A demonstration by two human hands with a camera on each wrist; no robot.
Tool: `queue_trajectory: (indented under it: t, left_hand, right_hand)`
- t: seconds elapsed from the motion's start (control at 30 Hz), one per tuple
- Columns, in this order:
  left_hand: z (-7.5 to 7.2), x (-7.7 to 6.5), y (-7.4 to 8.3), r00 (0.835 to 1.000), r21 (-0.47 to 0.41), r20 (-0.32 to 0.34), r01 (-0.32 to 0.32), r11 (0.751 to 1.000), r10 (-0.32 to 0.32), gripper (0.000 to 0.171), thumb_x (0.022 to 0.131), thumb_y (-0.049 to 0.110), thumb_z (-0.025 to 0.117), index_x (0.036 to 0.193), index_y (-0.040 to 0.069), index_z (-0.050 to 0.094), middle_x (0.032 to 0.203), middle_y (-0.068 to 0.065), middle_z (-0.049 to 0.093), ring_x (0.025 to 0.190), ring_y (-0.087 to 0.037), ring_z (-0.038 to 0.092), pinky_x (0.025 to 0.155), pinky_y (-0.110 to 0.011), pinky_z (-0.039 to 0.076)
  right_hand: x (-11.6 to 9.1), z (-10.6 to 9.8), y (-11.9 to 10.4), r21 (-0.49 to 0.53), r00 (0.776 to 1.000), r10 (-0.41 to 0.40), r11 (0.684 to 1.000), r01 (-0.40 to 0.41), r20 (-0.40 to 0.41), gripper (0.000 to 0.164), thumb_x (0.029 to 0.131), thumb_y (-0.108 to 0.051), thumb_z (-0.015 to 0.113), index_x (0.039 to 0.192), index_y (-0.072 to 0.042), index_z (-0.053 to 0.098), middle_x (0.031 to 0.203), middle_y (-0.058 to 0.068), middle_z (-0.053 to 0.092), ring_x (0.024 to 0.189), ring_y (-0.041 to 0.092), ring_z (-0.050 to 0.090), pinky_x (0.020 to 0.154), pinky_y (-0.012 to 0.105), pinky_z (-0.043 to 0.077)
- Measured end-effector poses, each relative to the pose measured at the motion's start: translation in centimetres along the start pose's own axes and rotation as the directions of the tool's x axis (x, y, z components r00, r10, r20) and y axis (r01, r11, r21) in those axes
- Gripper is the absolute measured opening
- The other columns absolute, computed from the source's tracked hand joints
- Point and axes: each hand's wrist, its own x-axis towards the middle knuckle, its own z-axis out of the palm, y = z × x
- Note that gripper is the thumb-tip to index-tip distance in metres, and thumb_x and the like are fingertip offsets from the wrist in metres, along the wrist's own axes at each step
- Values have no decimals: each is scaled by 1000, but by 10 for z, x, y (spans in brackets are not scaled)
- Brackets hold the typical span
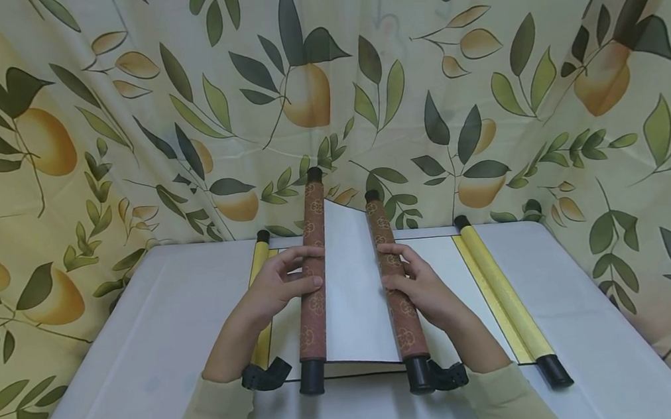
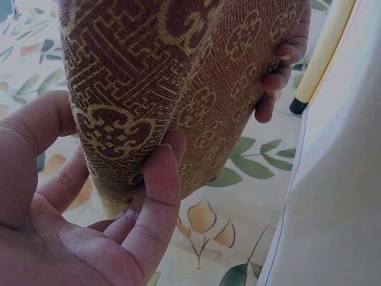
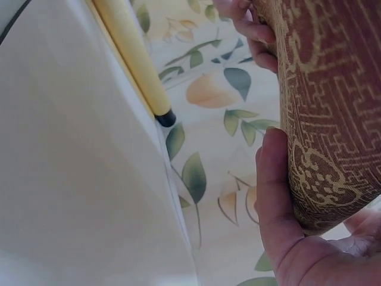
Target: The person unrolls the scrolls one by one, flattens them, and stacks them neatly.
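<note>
In the head view a hanging scroll is held up, its white sheet (image 1: 354, 281) stretched between two rolls covered in reddish-brown brocade with black end knobs. My left hand (image 1: 273, 285) grips the left roll (image 1: 312, 271), thumb and fingers curled around it. Around the right roll (image 1: 395, 277) curl the thumb and fingers of my right hand (image 1: 429, 288). Gold floral motifs cover the brocade (image 2: 131, 77) in the left wrist view. Below lies a second scroll, unrolled, with a white sheet (image 1: 436, 260) and yellow rolls at both ends; the raised scroll hides its middle.
The yellow scroll's right roll (image 1: 510, 294) lies to the right on the white table (image 1: 125, 334), its left roll (image 1: 260, 256) partly behind my left hand. Behind the table hangs a curtain (image 1: 401, 144) printed with fruit and leaves. Black wrist mounts (image 1: 266, 375) sit at both wrists.
</note>
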Motion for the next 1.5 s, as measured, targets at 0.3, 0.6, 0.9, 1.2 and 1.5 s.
queue_trajectory:
  t: [0.3, 0.6, 0.9, 1.2, 1.5]
  left_hand:
    - [0, 0, 0, 1000, 1, 0, -1, 1000, 1, 45, 83, 4, 66, 125, 2, 50, 119, -14, 51, 101, -27, 55, 80, -35, 49]
    - [0, -2, 2, 1000, 10, -7, 3, 1000, -2, 44, 83, 5, 66, 125, 2, 50, 121, -13, 50, 102, -27, 54, 81, -35, 49]
    - [-2, 1, -6, 1000, 2, -25, 14, 1000, -14, 44, 83, 6, 67, 124, 5, 52, 119, -12, 50, 102, -27, 55, 80, -35, 49]
    - [-10, 5, -17, 999, -18, -16, -45, 999, 45, 45, 82, 10, 69, 123, 6, 54, 111, -15, 52, 94, -27, 57, 75, -35, 51]
    - [-11, 3, -16, 999, -15, -18, -46, 999, 46, 44, 82, 9, 69, 123, 7, 54, 112, -15, 51, 93, -28, 58, 74, -35, 51]
  right_hand:
    - [-1, -1, -1, 38, 1000, 20, 999, -21, 14, 55, 88, -16, 62, 136, -25, 37, 134, 16, 29, 109, 35, 42, 76, 42, 49]
    - [-2, -3, 1, 54, 999, 35, 998, -36, 18, 57, 86, -13, 64, 135, -26, 37, 131, 18, 31, 105, 34, 45, 75, 43, 49]
    - [-1, -3, 1, 45, 1000, 7, 999, -8, 14, 56, 87, -10, 62, 136, -22, 37, 134, 13, 30, 108, 33, 41, 76, 42, 48]
    - [0, -2, -1, 35, 1000, -8, 999, 7, 11, 55, 86, -10, 63, 134, -21, 40, 136, 13, 27, 107, 35, 41, 76, 42, 48]
    - [0, -3, -2, 38, 1000, -4, 999, 3, 16, 57, 86, -11, 64, 136, -22, 38, 136, 14, 27, 108, 34, 41, 76, 41, 47]
